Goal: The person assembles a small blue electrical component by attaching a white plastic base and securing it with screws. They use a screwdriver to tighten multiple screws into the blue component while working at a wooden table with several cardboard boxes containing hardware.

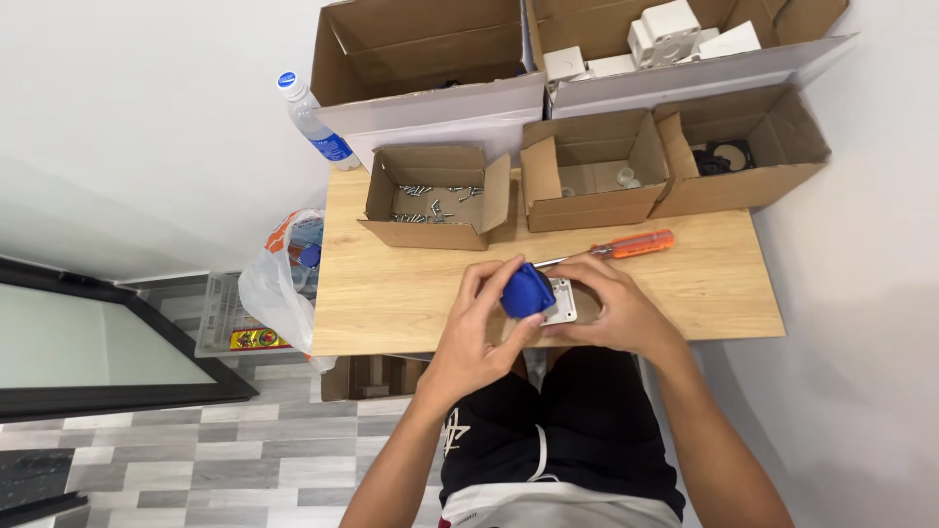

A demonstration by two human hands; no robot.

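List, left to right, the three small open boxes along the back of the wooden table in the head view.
Box of screws → box with small white parts → box with black rings.

Wooden table (685, 284) as landmark. On it: orange-handled screwdriver (626, 245), small carton of screws (437, 196), two more small cartons (590, 171) (748, 147). Behind: two large cartons (430, 54) (685, 39). Left of table: water bottle (315, 122), plastic bag (279, 284).
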